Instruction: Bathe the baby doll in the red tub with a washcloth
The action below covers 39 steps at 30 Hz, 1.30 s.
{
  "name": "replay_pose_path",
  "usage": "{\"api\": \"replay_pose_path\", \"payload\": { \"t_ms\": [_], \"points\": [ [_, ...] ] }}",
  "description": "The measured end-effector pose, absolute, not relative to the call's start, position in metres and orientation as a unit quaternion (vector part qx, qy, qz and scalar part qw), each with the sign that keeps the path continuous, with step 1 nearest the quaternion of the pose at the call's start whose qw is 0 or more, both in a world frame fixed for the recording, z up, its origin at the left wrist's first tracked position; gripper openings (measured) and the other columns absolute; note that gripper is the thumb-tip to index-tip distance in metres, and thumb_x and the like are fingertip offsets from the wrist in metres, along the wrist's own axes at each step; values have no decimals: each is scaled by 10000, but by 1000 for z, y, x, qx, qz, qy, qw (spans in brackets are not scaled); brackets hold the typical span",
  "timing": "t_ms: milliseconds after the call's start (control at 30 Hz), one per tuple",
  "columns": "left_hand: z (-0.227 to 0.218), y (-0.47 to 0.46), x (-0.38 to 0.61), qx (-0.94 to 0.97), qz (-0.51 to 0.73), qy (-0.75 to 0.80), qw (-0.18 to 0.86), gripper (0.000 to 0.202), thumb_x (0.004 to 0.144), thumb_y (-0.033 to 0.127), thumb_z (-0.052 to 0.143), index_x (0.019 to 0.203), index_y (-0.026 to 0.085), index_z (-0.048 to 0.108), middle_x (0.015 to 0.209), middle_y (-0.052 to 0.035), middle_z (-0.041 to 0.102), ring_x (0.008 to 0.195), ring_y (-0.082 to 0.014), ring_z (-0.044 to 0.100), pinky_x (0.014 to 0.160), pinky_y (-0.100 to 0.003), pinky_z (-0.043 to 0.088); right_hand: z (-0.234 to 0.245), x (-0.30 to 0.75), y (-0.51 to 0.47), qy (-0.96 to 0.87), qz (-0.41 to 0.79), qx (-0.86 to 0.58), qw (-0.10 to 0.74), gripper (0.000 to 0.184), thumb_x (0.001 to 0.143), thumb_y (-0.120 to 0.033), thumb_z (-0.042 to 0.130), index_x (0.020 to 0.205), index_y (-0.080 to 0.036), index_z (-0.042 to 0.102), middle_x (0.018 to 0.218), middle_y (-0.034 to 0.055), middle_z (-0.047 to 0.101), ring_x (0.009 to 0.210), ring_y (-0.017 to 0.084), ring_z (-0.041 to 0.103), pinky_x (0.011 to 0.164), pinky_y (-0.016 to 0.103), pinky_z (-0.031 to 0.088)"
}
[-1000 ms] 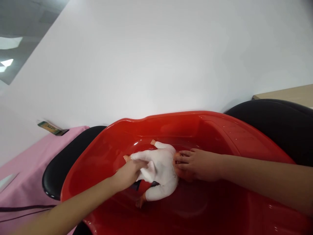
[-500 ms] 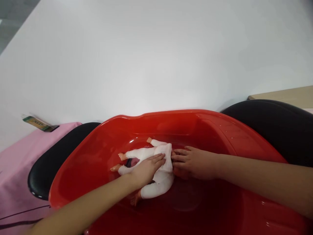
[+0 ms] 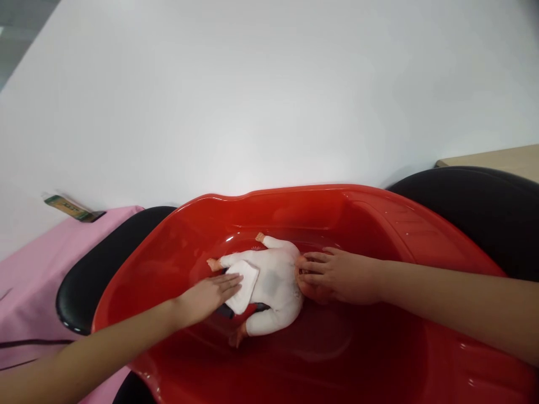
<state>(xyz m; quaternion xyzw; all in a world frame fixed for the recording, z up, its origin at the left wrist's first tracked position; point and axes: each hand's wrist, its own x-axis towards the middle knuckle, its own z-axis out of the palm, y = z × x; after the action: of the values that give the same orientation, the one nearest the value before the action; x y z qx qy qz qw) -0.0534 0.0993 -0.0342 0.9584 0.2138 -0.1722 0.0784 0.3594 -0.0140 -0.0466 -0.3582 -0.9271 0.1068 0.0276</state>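
Note:
A baby doll (image 3: 275, 275) in a white outfit lies in the red tub (image 3: 357, 224), its feet towards the left and its head on the right. My left hand (image 3: 210, 297) has its fingers straight on top of a folded white cloth (image 3: 246, 289), pressing it over the doll's lower body; the thumb is hidden. At the other end, my right hand (image 3: 337, 275) curves round the doll's head, which it mostly covers. A grey patch shows on the doll's torso. Something dark lies under its legs, partly hidden.
Black padded seats (image 3: 471, 207) flank the tub on the right and left. A pink cloth (image 3: 37, 275) covers a surface at the left, with a small green and yellow box (image 3: 69, 207) on it. Behind the tub rises a white wall (image 3: 252, 101).
My left hand has slid left with the white cloth, from the doll's upper torso down to its legs. The right hand stays at the doll's head. The view has shifted slightly.

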Motion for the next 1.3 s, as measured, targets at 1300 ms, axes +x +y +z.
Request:
{"api": "replay_pose_path", "payload": {
  "t_ms": [1300],
  "points": [
    [-19,116,93,897,253,290,219,444,956,110,440,1283,216,722,1422,-73,674,1327,-232,629,1174,-486,488,-47,359,-16,-931,71,-356,38,520,942,-311,617,1458,-262,587,1610,101,480,1438,375,474,1092,547,437]
  ]
}}
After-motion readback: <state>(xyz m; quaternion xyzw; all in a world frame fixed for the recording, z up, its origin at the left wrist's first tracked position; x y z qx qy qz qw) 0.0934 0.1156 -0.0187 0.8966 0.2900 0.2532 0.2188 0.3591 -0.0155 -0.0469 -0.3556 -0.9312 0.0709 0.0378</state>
